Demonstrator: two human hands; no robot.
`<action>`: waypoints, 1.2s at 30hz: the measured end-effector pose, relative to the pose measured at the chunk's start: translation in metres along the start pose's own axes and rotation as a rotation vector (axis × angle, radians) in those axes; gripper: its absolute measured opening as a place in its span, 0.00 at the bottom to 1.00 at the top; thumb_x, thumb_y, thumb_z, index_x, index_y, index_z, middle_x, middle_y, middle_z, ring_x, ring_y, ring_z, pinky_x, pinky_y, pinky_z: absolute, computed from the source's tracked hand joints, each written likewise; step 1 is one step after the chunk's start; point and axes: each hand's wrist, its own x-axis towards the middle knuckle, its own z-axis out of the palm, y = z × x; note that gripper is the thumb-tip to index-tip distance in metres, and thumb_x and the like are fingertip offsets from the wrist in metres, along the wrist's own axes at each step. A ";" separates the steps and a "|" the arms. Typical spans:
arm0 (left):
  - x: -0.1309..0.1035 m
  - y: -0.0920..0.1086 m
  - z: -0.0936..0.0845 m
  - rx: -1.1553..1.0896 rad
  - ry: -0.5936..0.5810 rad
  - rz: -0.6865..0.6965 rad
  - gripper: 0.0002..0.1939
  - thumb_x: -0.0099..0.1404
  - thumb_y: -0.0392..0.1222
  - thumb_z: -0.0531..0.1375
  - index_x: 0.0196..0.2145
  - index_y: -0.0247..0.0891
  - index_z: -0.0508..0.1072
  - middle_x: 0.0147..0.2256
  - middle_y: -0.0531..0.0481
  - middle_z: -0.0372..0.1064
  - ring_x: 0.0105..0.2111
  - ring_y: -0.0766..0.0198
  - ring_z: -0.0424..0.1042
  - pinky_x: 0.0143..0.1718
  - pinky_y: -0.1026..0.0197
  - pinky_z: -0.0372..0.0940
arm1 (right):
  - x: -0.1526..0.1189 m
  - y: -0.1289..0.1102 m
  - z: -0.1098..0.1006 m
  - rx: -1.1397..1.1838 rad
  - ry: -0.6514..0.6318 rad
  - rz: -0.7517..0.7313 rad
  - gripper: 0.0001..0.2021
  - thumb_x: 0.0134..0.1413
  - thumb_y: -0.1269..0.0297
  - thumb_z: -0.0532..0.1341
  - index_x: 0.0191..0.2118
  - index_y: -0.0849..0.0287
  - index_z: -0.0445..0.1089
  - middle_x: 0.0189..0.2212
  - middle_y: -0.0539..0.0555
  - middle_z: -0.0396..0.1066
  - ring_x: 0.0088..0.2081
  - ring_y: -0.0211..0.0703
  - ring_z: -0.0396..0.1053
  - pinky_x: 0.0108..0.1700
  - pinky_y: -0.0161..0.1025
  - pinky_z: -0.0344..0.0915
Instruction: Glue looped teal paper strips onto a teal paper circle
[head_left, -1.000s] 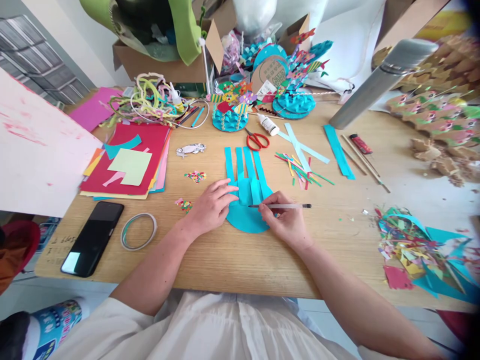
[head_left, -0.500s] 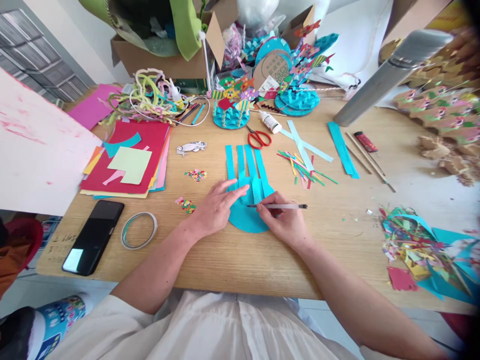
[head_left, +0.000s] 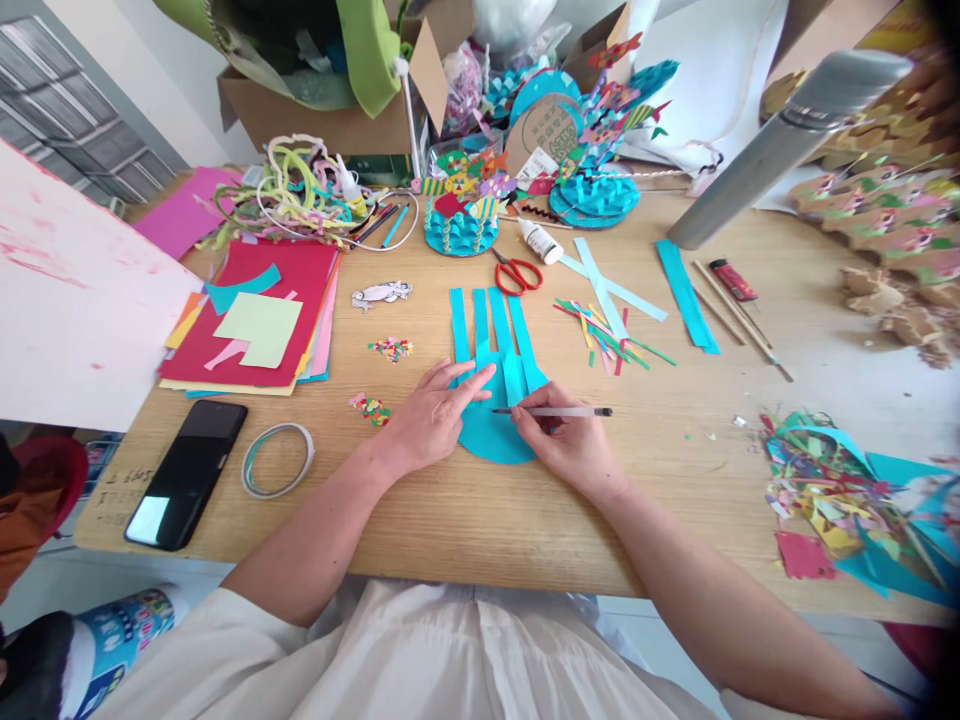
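A blue paper piece lies on the table in front of me, round at the near end, with several blue strips running away from it. My left hand rests on its left side, fingers stretched out over the paper. In my right hand is a slim pencil-like pen, gripped near its tip. The tip points left and meets or nearly meets the blue paper; I cannot tell which. Beyond the strips lie red-handled scissors and a white glue bottle.
To the left are a phone, a tape roll and stacked coloured paper. Thin paper strips and a tilted-looking steel flask are on the right. Paper scraps fill the near right corner. Finished blue crafts stand behind.
Hardly anything differs. Both hands and the pen hold nearly the same place on the blue paper; the whole view has shifted very slightly.
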 end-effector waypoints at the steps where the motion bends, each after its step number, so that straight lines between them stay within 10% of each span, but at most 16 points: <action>1: 0.000 0.000 0.000 0.006 -0.005 -0.001 0.41 0.61 0.22 0.48 0.69 0.39 0.43 0.51 0.49 0.74 0.66 0.55 0.52 0.65 0.39 0.51 | 0.000 0.001 0.000 0.002 -0.004 0.001 0.08 0.55 0.62 0.62 0.28 0.56 0.66 0.20 0.48 0.68 0.18 0.33 0.61 0.19 0.32 0.57; 36: 0.000 0.003 -0.004 0.053 -0.038 -0.006 0.36 0.60 0.21 0.50 0.65 0.36 0.56 0.52 0.49 0.74 0.64 0.55 0.55 0.66 0.41 0.52 | 0.000 0.005 0.002 -0.061 -0.042 -0.021 0.07 0.57 0.61 0.61 0.31 0.56 0.67 0.22 0.48 0.70 0.19 0.33 0.62 0.21 0.32 0.59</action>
